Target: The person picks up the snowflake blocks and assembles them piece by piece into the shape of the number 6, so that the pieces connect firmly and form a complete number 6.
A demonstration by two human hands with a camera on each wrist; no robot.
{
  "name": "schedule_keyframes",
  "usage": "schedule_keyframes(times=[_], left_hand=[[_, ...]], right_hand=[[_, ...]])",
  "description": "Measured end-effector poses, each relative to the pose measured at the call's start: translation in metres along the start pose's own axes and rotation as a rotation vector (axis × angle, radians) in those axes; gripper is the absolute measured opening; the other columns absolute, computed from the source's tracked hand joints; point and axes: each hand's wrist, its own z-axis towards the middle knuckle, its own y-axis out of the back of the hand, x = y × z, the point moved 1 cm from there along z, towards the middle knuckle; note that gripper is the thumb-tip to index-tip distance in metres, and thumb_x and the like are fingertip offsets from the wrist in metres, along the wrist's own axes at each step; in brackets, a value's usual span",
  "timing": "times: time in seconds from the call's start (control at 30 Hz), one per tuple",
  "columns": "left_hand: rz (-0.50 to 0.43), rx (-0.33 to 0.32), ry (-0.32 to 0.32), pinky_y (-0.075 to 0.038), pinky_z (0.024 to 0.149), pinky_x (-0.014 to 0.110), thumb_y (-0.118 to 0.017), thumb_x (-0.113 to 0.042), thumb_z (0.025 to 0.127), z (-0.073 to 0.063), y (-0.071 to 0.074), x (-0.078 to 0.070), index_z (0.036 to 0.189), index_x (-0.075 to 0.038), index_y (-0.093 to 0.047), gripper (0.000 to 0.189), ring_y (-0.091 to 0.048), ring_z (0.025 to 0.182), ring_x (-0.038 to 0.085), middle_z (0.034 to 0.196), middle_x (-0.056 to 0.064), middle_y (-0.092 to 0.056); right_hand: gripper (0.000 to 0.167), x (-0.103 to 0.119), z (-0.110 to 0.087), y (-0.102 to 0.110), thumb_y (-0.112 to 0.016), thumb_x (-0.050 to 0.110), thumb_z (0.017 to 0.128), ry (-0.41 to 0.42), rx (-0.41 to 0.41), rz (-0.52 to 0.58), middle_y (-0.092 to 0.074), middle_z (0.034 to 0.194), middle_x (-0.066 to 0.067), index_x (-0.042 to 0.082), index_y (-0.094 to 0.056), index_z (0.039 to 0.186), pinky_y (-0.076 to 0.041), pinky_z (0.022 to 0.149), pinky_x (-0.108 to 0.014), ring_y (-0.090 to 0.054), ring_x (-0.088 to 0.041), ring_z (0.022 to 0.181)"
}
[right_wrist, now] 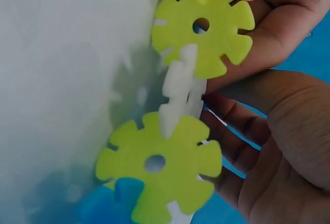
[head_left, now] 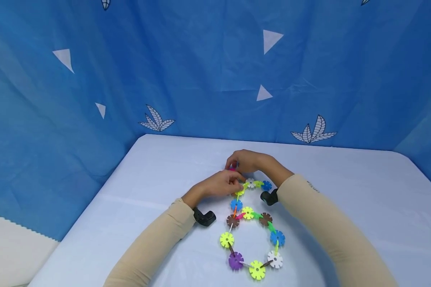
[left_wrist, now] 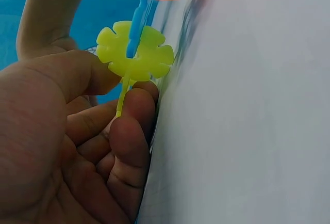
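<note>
Slotted plastic discs join into a chain, with a lower ring that includes a purple disc (head_left: 236, 261) and an upper arc. My left hand (head_left: 220, 183) pinches a yellow disc (left_wrist: 135, 51) on the left side of the arc, thumb and fingertips at its edge. Just beyond, my right hand (head_left: 247, 161) has curled fingers at a small pink piece (head_left: 232, 170); its grip is partly hidden. From there a white disc (head_left: 250, 183) leads right to a blue disc (head_left: 266, 185). In the right wrist view, the right palm (right_wrist: 294, 141) is beside the linked discs.
The chain lies on a white-covered table (head_left: 158, 167). Behind it hangs a blue patterned cloth (head_left: 208, 71). Dark wrist devices stick out by the left wrist (head_left: 205, 218) and right wrist (head_left: 269, 197), close to the chain.
</note>
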Motion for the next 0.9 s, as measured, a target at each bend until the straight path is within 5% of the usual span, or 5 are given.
schedule_keyframes(times=[0.37, 0.57, 0.9], left_hand=[[-0.048, 0.010, 0.021, -0.043, 0.074, 0.026, -0.063, -0.014, 0.101, -0.002, -0.005, 0.001, 0.129, -0.002, -0.064, 0.030, -0.052, 0.070, 0.011, 0.077, -0.001, -0.059], [-0.052, 0.010, 0.009, -0.043, 0.070, 0.025, -0.060, -0.013, 0.101, -0.001, -0.005, 0.000, 0.132, -0.006, -0.064, 0.032, -0.052, 0.069, 0.010, 0.082, 0.001, -0.061], [-0.023, 0.007, 0.014, -0.042, 0.072, 0.027, -0.060, -0.015, 0.101, -0.001, -0.004, 0.000, 0.133, -0.009, -0.064, 0.033, -0.050, 0.073, 0.011, 0.089, 0.001, -0.062]], right_hand=[[0.007, -0.019, -0.020, -0.001, -0.072, 0.007, 0.093, -0.099, -0.103, 0.041, -0.064, 0.094, -0.001, 0.011, -0.068, 0.096, -0.053, 0.084, -0.034, -0.057, -0.021, 0.093], [0.006, -0.047, -0.055, -0.008, -0.069, 0.009, 0.096, -0.159, -0.234, 0.224, -0.063, 0.089, -0.006, 0.005, -0.065, 0.096, -0.053, 0.072, -0.031, -0.058, -0.021, 0.080], [0.014, -0.074, -0.115, -0.024, -0.067, 0.009, 0.097, -0.282, -0.251, 0.427, -0.061, 0.092, -0.010, 0.000, -0.063, 0.107, -0.054, 0.075, -0.031, -0.061, -0.023, 0.083]])
